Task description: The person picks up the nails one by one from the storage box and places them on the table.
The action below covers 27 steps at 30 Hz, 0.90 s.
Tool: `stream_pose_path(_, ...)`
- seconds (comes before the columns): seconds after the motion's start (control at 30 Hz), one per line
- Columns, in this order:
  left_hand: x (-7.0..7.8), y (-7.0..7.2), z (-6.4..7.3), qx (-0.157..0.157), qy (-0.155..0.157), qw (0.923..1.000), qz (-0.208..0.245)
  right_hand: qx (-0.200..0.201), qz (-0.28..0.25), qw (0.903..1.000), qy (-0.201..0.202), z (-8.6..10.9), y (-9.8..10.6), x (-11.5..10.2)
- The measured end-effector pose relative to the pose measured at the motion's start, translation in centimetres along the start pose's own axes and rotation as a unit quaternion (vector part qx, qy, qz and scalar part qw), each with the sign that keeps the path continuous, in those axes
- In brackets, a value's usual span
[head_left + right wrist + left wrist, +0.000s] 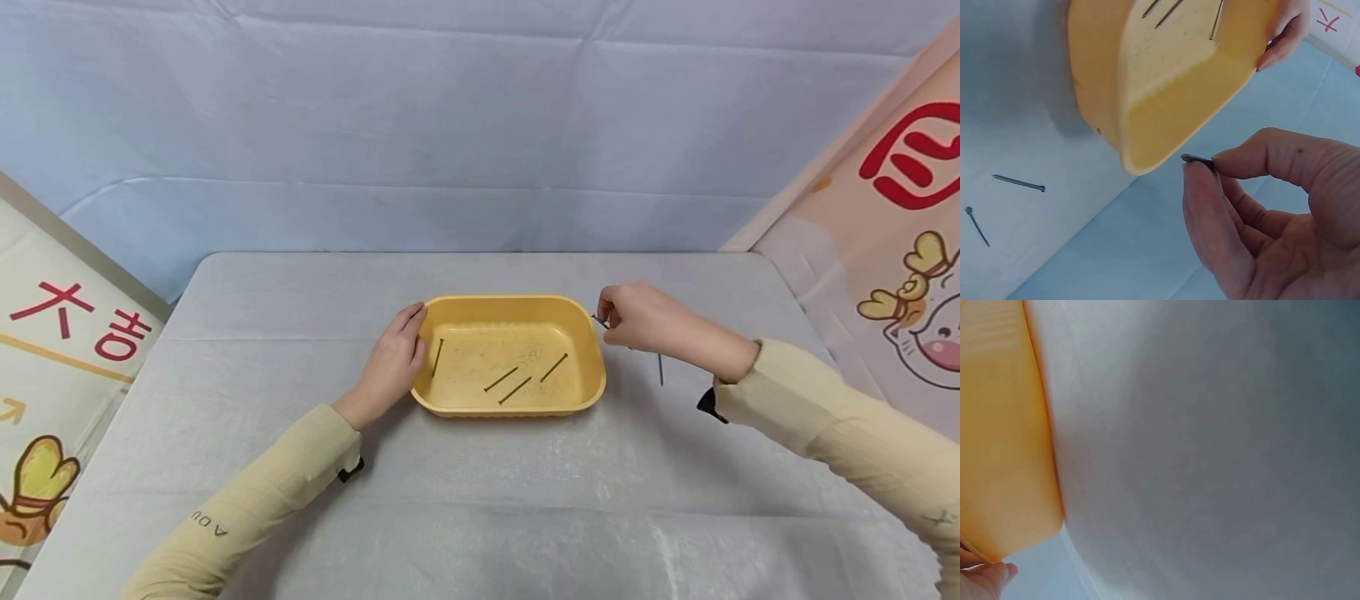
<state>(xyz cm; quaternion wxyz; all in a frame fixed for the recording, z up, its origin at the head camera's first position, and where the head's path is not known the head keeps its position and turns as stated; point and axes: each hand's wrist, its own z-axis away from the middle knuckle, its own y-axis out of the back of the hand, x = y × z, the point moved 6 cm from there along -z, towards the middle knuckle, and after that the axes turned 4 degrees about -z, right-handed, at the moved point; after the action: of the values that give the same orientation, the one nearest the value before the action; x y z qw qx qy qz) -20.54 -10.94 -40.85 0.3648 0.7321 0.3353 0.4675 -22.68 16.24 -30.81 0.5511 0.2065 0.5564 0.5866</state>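
A yellow plastic basin (510,412) stands on the table, with several dark nails (553,367) lying on its floor. My left hand (393,354) grips the basin's left end, fingers and thumb at the rim; the left wrist view catches its fingertips (999,574) at the edge. Just outside the right rim, my right hand (637,317) pinches a nail (1197,160) between thumb and index finger, above the table. Below it, two more nails lie on the table, one with a flat head (1019,183) and another (977,226) beside it.
A grey cloth covers the table (480,517). Behind it hangs a pale blue cloth backdrop (480,150). Printed banners with red characters flank the table on the left (67,392) and right (900,250).
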Motion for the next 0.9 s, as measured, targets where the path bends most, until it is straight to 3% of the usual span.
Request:
stream_pose_path(0.53,0.2,0.1,0.0,0.002,-0.001,1.0000,0.004,0.014,-0.032,0.9994,-0.003,1.0,-0.7,3.2)
stream_pose_path(0.9,0.2,0.2,0.1,0.003,0.000,1.0000,0.006,-0.007,-0.067,0.9972,-0.033,1.2,-2.2,5.5)
